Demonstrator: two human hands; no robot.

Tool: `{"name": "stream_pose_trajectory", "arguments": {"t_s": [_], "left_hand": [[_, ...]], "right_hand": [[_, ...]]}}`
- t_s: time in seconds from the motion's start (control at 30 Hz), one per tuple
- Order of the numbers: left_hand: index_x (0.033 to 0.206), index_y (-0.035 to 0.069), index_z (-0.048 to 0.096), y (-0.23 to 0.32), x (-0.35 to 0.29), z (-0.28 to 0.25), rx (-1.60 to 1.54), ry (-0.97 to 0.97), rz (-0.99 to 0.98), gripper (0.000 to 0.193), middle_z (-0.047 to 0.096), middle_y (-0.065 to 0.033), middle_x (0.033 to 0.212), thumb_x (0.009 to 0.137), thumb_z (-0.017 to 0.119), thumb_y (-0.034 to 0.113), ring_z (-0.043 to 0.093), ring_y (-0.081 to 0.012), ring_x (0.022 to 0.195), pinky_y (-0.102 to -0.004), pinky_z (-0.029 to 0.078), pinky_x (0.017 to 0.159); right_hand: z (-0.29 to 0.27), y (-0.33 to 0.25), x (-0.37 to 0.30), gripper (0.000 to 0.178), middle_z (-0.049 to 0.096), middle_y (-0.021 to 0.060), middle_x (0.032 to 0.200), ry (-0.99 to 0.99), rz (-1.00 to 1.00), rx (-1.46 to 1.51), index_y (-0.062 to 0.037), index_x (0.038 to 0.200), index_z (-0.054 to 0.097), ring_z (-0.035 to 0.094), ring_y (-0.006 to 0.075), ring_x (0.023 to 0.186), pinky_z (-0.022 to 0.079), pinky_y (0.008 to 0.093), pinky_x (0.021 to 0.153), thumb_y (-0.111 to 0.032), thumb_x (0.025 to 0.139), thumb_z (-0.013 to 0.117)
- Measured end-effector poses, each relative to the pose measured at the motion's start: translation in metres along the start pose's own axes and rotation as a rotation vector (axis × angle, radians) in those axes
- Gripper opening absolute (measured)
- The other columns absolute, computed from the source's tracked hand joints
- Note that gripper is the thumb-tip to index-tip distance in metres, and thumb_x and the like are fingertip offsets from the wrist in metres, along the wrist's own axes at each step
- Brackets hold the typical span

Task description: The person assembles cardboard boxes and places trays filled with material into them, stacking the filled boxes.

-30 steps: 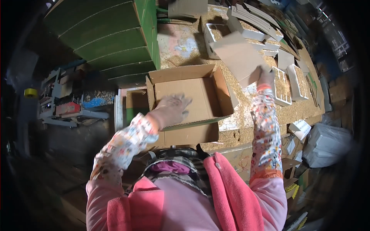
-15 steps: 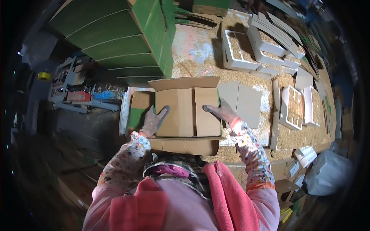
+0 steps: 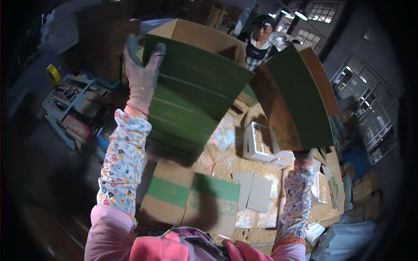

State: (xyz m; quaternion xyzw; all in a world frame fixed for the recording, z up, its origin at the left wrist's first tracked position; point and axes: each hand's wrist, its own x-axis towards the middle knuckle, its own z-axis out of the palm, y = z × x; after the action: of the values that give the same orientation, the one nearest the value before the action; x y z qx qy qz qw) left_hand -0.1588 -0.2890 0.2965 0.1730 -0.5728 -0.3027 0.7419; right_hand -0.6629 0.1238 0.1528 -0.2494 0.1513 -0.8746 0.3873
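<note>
My left hand (image 3: 141, 74), in a grey-fingered glove, is raised at the near left corner of a tall stack of green cardboard boxes (image 3: 187, 91). Its thumb and fingers are spread; whether they touch the stack is hard to tell. The top box of that stack is open upward, with a brown inside. On the other side, my right hand (image 3: 304, 156) holds up a tilted green and brown cardboard box (image 3: 300, 95) from its lower edge. That box hides most of the right hand's fingers. Below, a brown cardboard piece with a green band (image 3: 167, 191) lies on the table.
White foam trays (image 3: 257, 141) filled with brown granules stand on the granule-strewn table. Grey card sheets (image 3: 260, 193) lie nearer. Another person (image 3: 261, 41) stands beyond the boxes. A machine with a yellow tape roll (image 3: 53, 74) is at left, grey plastic-wrapped bundles (image 3: 344, 241) at lower right.
Both hands have left the table and risen, the right one with a box in it, the left to the stack. The view has tilted up, bringing another person in.
</note>
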Motion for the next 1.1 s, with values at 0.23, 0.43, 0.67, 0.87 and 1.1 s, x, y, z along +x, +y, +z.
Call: {"name": "stream_pose_trajectory", "arguments": {"t_s": [0.23,0.43,0.67,0.87,1.1], "left_hand": [[0.123,-0.004,0.047,-0.057,0.006,-0.006,0.372,-0.116,-0.037,0.056,0.061,-0.0239,0.106,0.081,0.068,0.027,0.058,-0.0372,0.101,-0.0395,0.044,0.088],[0.133,-0.008,0.031,-0.061,-0.035,-0.044,-0.028,-0.318,-0.199,0.056,0.048,-0.0237,0.128,0.09,0.057,0.015,0.048,-0.0284,0.117,-0.0338,0.039,0.097],[0.136,-0.014,0.017,-0.028,-0.339,-0.23,1.164,-1.193,-0.826,0.107,0.024,-0.033,0.139,0.072,0.067,0.057,0.025,-0.0455,0.13,-0.0464,0.021,0.109],[0.128,-0.002,0.044,0.093,-0.185,-0.151,0.498,-1.464,-0.533,0.064,0.056,-0.0213,0.113,0.075,0.07,0.021,0.057,-0.0305,0.105,-0.0359,0.044,0.093],[0.122,0.007,0.054,0.059,-0.143,-0.103,0.568,-1.295,-0.099,0.039,0.057,-0.0123,0.111,0.086,0.054,0.023,0.054,-0.0272,0.103,-0.0287,0.046,0.085]], "right_hand": [[0.269,0.178,0.167,0.05,0.041,0.0102,0.138,-0.246,0.322,-0.685,-0.0088,0.138,0.037,0.041,0.0242,0.124,0.034,0.0378,0.102,-0.038,0.098,0.034],[0.279,0.215,0.108,0.036,0.055,0.0134,0.123,-0.372,-0.362,-1.801,-0.0031,0.128,0.047,0.057,0.0253,0.104,0.047,0.0305,0.084,-0.005,0.094,0.037],[0.067,0.256,-0.32,0.078,0.045,0.0286,0.124,0.588,0.791,-1.103,0.0075,0.128,0.037,0.048,0.0348,0.112,0.042,0.0386,0.093,-0.039,0.076,0.072],[0.197,0.15,-0.305,0.044,0.056,0.0095,0.11,0.639,0.357,-0.705,0.0005,0.128,0.045,0.055,0.0201,0.102,0.038,0.0356,0.096,-0.028,0.094,0.048],[0.154,0.169,-0.228,0.026,0.054,0.0075,0.098,0.21,-0.277,-1.617,-0.0014,0.112,0.056,0.05,0.018,0.098,0.037,0.0297,0.091,-0.017,0.092,0.05]]}}
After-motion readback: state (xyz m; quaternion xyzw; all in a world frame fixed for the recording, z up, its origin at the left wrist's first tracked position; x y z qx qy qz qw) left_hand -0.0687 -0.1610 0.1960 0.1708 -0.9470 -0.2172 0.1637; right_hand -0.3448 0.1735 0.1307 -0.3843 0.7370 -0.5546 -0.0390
